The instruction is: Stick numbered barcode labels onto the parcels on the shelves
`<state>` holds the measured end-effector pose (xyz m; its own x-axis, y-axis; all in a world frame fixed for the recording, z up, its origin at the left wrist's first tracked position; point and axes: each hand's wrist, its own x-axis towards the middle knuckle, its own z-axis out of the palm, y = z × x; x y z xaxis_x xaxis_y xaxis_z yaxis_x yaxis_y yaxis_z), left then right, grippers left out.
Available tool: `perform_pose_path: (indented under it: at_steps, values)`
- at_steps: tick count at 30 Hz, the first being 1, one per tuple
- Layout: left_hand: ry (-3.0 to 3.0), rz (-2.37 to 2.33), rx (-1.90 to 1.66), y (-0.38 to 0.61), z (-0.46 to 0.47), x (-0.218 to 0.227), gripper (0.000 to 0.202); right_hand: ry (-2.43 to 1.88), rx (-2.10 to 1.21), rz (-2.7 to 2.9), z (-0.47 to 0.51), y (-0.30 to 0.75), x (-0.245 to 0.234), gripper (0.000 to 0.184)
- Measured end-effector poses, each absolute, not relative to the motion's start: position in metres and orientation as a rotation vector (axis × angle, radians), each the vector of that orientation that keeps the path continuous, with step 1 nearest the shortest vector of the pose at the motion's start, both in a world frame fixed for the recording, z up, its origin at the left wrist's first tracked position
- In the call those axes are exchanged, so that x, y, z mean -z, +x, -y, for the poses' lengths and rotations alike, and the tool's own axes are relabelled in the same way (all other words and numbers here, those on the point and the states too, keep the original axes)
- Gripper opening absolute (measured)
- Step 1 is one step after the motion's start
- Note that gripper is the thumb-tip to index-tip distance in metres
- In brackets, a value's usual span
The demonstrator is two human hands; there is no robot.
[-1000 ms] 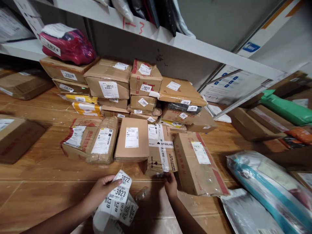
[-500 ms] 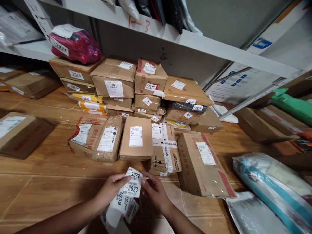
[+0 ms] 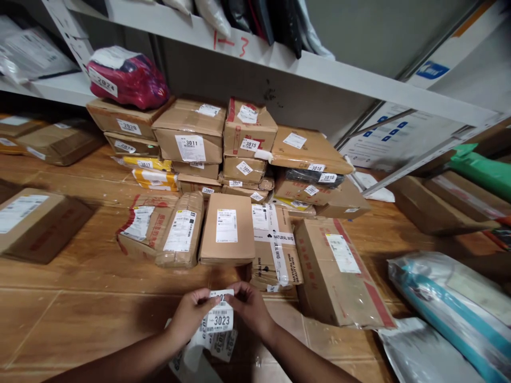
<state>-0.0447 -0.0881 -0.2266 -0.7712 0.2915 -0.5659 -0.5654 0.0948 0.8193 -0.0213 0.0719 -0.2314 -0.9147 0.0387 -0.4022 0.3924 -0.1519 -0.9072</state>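
Wood-look flooring (image 3: 99,303) runs under a white shelf (image 3: 351,78) in a parcel-filled room, as the head camera shows, with a plain carton (image 3: 244,234) standing among labelled boxes. Stacked parcels (image 3: 167,127) rise behind the plain carton; a box taped "NATURAL WIG" (image 3: 265,255) sits just to its right. Nearer the wearer than that carton, a strip of numbered labels (image 3: 221,322) hangs between two bare hands, "3023" legible near its top. The left hand (image 3: 194,315) pinches the upper left side between thumb and fingers; the right hand (image 3: 251,313) pinches the upper right corner, its fingers curled. Neither appears to grip anything else. The strip looks feather-light, limp and easily creased, perhaps tacky underneath; its outer margins seem the safest hold.
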Motion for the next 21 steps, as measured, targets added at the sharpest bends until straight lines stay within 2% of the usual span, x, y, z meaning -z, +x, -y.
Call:
perform_pose_path:
  at_steps: [6, 10, 12, 17, 21]
  values:
    - [-0.212, -1.757, -1.761, -0.048, 0.089, 0.243, 0.064, 0.574, 2.011, -2.032, -0.070, -0.035, 0.238, 0.020]
    - [-0.170, -1.796, -1.762, -0.061, 0.090, 0.255, 0.060, 0.676, 1.963, -2.209, -0.058, -0.046, 0.248, 0.014]
    - [-0.185, -1.852, -1.733, -0.070, 0.092, 0.263, 0.058, 0.736, 1.980, -2.280, -0.050, -0.054, 0.257, 0.017]
    - [-0.069, -1.916, -1.594, -0.076, 0.111, 0.277, 0.043, 1.097, 2.055, -2.473, -0.042, -0.066, 0.292, 0.045]
    - [0.044, -1.976, -1.571, -0.063, 0.139, 0.281, 0.042, 1.390, 2.086, -2.563, -0.041, -0.067, 0.317, 0.053]
